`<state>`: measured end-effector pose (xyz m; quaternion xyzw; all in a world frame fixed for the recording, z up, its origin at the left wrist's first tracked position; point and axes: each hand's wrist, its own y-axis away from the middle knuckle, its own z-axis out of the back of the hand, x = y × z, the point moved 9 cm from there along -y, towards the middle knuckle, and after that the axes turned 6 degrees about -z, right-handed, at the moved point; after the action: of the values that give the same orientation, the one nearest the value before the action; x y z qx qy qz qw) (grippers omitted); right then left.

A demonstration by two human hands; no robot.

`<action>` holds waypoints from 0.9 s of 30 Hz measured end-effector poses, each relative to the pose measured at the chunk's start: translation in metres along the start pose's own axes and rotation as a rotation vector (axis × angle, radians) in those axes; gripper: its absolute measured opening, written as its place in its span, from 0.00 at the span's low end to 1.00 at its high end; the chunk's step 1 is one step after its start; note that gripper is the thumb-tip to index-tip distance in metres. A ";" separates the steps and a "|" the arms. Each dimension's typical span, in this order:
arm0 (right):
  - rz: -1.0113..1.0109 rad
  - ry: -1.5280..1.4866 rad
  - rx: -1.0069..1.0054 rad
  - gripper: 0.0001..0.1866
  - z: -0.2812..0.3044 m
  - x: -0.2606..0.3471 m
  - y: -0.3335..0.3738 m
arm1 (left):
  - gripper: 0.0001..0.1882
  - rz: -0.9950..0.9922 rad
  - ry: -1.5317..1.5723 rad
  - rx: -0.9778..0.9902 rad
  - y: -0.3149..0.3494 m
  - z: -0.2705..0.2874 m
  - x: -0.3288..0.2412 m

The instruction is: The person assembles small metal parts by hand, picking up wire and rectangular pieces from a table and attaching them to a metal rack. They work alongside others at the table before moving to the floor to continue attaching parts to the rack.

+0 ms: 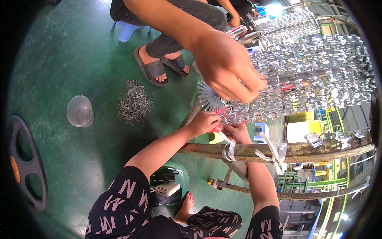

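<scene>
At the lower left edge of a hanging sheet of linked shiny metal clips point(310, 75), both my hands work close together. My left hand point(203, 122) is closed, its fingers around a small red object point(217, 128) whose kind I cannot make out. Just right of it, my right hand point(237, 132) has its fingers pinched at the sheet's edge; what lies between them is hidden. A round grey metal piece with fanned-out teeth point(210, 95) sits behind my left hand. Above mine, a co-worker's hand point(230, 69) reaches in and touches the clips.
A rusty metal bar point(302, 153) with plastic strips tied on runs in front of my wrists. A pile of bent wire hooks point(135, 102) and a clear plastic tub point(80, 111) are on the green floor at left, with a dark spoked wheel-shaped object point(28, 163) farther left. The co-worker's sandals point(153, 67) stand beyond.
</scene>
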<state>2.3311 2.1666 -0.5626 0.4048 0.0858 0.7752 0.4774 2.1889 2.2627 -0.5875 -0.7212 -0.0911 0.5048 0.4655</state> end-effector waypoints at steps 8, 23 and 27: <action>-0.040 -0.069 -0.007 0.13 0.002 -0.008 -0.004 | 0.04 0.084 0.075 0.010 -0.002 -0.004 0.005; -0.126 -0.143 -0.018 0.16 0.002 -0.006 0.010 | 0.03 0.176 0.337 0.001 0.004 0.004 0.012; -0.037 0.390 0.094 0.16 -0.014 0.029 0.035 | 0.03 0.155 0.355 0.104 0.002 0.027 0.008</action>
<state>2.2916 2.1745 -0.5374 0.2672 0.2202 0.8252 0.4463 2.1701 2.2822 -0.5962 -0.7789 0.0744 0.4082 0.4703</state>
